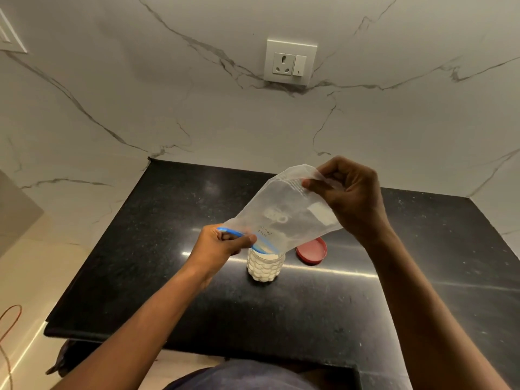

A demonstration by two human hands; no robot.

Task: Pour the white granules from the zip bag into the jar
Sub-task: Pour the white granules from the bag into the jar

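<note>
Hands: left [222,243] pinching zip bag [284,218] mouth over jar [264,266]; right [351,198] pinching raised bottom corner.

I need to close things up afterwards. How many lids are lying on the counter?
1. A red lid lies flat on the black counter, just right of the jar, partly behind the zip bag. Nothing suggests another, though the bag and hands could hide one.

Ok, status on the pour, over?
Left hand pinching zip bag mouth over jar. Right hand lifting bag's bottom. Jar nearly full of granules. Red lid beside jar, nothing blocking.
</note>
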